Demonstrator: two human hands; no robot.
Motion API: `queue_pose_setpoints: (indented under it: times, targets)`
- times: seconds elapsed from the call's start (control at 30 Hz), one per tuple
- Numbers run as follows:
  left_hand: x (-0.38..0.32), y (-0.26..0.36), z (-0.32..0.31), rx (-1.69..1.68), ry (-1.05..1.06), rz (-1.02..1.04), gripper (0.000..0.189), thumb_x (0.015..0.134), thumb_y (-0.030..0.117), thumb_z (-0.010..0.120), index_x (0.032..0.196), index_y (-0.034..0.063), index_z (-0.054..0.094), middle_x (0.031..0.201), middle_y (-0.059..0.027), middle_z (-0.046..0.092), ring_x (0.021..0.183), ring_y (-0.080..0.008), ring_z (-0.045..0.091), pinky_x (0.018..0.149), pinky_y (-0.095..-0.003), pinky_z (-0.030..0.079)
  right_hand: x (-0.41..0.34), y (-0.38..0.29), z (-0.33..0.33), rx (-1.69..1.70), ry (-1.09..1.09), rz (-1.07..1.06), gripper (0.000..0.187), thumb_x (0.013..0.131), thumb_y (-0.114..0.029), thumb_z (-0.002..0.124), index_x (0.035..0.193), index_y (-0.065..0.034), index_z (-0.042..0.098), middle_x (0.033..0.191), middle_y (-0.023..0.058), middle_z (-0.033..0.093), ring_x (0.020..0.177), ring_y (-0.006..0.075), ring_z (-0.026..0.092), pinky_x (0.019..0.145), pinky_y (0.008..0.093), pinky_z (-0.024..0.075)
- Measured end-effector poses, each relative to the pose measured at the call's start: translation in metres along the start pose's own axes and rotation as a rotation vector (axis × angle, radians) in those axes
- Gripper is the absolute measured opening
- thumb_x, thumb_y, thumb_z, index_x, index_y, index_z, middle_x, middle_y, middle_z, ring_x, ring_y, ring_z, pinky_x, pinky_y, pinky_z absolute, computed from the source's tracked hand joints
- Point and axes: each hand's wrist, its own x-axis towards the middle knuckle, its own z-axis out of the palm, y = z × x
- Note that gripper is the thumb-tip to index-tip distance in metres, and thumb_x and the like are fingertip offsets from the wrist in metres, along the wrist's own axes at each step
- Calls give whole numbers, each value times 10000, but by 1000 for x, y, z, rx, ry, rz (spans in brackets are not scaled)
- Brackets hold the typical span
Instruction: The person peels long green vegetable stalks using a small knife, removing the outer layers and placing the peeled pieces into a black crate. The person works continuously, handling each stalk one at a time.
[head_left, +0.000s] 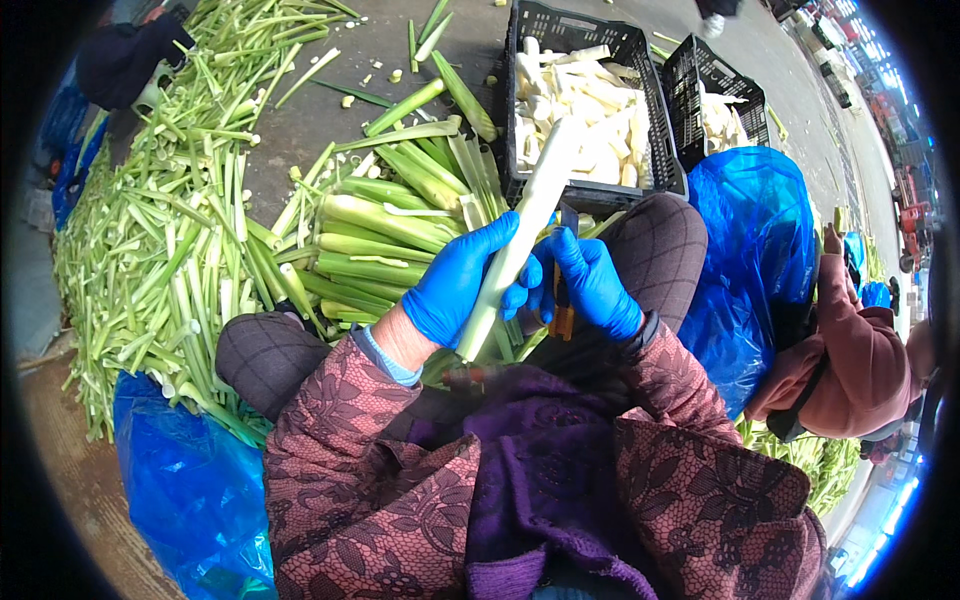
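My left hand (457, 277), in a blue glove, grips a long pale peeled stem (525, 217) that looks like a water bamboo shoot. The stem slants up and away, its far end in front of a black crate. Just right of it, my right hand (600, 281), also gloved in blue, is closed around a utility knife (561, 319) with an orange handle. Its blade points away from me, beside the stem. Beyond my left hand lies a bundle of thick green unpeeled stalks (375, 232) between my knees.
A black plastic crate (600, 191) holds many white peeled shoots (592, 97); a second crate (682, 97) stands to its right. Cut green leaves (172, 255) are heaped at left. Blue plastic sheeting (750, 262) lies on the right. A person (855, 352) sits at far right, another (131, 60) at upper left.
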Motion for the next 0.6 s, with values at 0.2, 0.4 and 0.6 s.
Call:
queue_pose_setpoints:
  times: [0.2,0.4,0.6]
  targets:
    - [2,-1,1,23,48,-30,450,1040,446,406,1022,26,566,760,-95,612,462,-142,529,410,-241,427,-1,-6,4,11,5,39,594,1040,-486,392,830,-4,669,651,93,655,460,154,591,432,264,473]
    - [0,-1,5,59,17,-34,476,1028,474,417,949,38,590,743,-88,620,478,-148,545,443,-263,449,1,-7,5,9,2,57,589,1032,-492,416,815,-7,671,652,84,652,451,152,582,426,265,472]
    - [2,-7,-2,61,-4,-34,438,1017,446,449,951,36,590,720,-101,630,502,-180,577,520,-335,517,1,-3,8,44,37,79,615,1017,-519,437,797,16,648,644,86,641,450,160,576,431,268,473]
